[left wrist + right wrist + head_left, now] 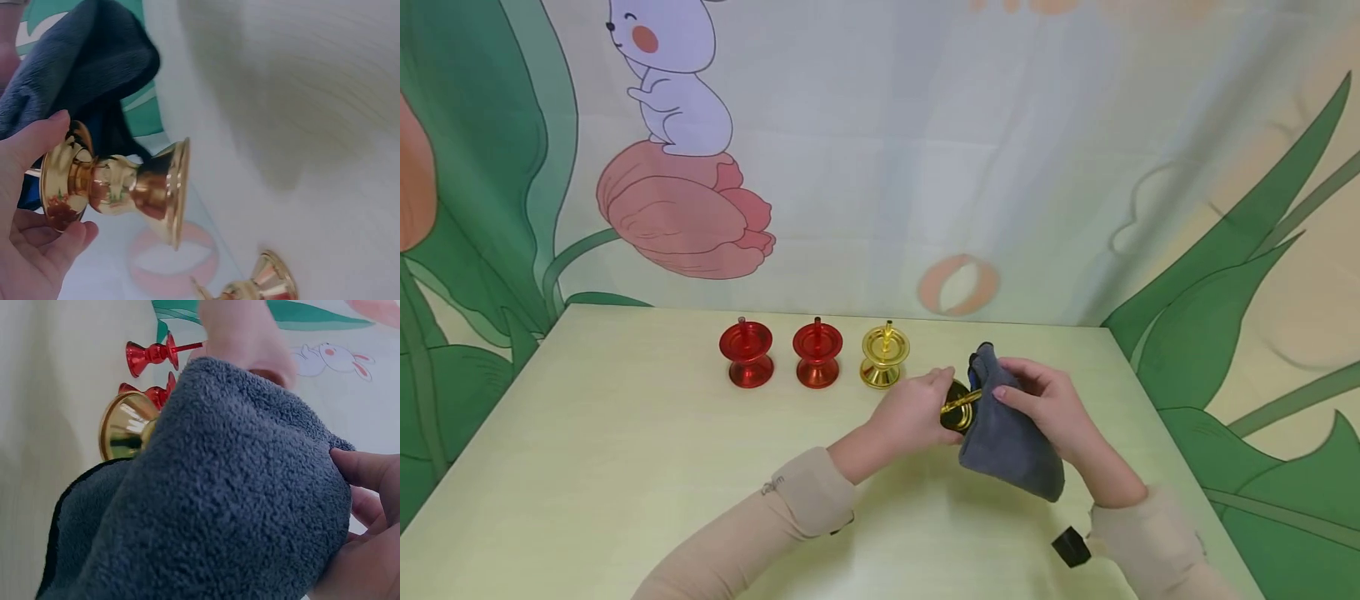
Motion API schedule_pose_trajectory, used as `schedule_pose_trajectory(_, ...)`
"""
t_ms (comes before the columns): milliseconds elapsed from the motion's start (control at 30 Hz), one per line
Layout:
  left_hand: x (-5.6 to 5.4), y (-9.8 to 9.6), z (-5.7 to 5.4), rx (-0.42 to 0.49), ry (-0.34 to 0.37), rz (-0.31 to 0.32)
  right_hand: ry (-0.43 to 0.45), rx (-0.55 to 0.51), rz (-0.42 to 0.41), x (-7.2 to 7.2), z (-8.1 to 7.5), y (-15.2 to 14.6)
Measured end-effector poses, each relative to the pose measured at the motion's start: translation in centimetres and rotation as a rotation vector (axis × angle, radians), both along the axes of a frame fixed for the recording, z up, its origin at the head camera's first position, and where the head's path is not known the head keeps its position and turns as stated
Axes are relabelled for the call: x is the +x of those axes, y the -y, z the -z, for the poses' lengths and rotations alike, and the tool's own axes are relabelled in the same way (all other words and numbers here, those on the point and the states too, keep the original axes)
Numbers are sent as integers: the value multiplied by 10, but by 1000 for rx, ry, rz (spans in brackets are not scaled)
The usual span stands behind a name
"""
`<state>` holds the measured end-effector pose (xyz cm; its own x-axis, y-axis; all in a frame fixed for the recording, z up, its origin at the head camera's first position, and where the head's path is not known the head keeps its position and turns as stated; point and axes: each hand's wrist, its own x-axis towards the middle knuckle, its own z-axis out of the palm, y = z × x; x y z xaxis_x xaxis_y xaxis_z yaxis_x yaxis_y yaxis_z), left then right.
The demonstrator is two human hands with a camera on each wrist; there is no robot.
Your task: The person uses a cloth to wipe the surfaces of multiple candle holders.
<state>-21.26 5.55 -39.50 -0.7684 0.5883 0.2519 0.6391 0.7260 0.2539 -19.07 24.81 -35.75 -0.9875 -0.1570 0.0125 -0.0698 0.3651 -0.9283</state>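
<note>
My left hand (pixel 917 408) grips a shiny gold candle holder (pixel 112 184) by its dish, tilted on its side above the table. Its thin spike points toward a dark grey cloth (pixel 1011 442), which my right hand (pixel 1041 400) pinches between thumb and fingers. In the head view the cloth's upper edge overlaps the spike's tip. Seen from the right wrist, the towel-like cloth (pixel 231 487) covers much of the holder, leaving its flared gold base (pixel 125 428) showing at the left.
Along the table's back stand two red candle holders (pixel 750 367) (pixel 817 362) and another gold candle holder (pixel 883 358), all upright. A printed curtain (pixel 887 167) with a rabbit and flowers hangs behind the pale table (pixel 625 433). A small black block (pixel 1071 547) sits by my right sleeve.
</note>
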Motion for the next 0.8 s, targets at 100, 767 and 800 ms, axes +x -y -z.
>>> schedule_pose_trajectory(100, 1, 0, -4, -24, -1, 9, -26, 86, -14, 2, 1, 4)
schedule_pose_trajectory(767, 12, 20, -14, 88, -325, 108, -467, 313, 147, 21, 3, 22)
schedule_pose_trajectory(800, 11, 22, -14, 102, -316, 109, -467, 295, 153, 22, 3, 23)
